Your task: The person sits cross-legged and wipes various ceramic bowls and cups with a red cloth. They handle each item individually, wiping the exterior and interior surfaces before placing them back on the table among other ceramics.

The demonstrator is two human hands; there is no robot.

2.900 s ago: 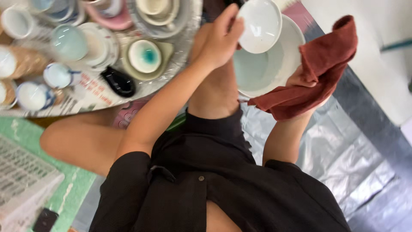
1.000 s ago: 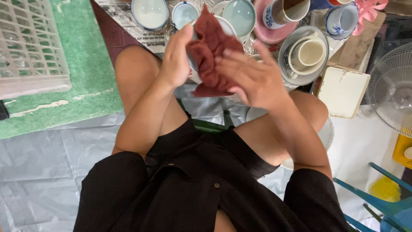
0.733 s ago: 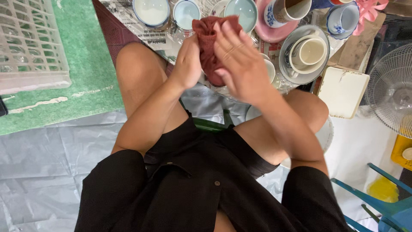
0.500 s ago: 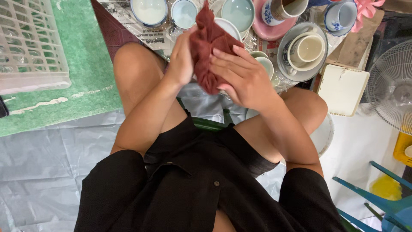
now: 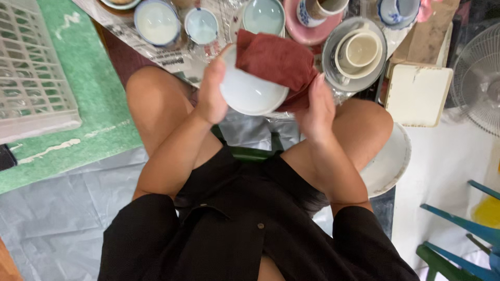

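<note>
I sit with my knees apart and hold a pale white bowl (image 5: pixel 249 92) over my lap. My left hand (image 5: pixel 212 91) grips its left rim. A dark red cloth (image 5: pixel 276 60) drapes over the bowl's upper right edge, and my right hand (image 5: pixel 316 105) presses that cloth against the bowl from the right side.
Several bowls, cups and saucers crowd the floor ahead, among them a pink plate (image 5: pixel 304 32) and a grey dish with a cream cup (image 5: pixel 355 52). A white plastic crate (image 5: pixel 31 73) lies on a green mat at left. A white plate (image 5: pixel 388 158) rests by my right knee; a fan (image 5: pixel 479 78) stands at right.
The cloth, which covered the bowl between both hands, has slid to the upper right, baring the bowl's white surface. The right hand has moved from the top to the right side.
</note>
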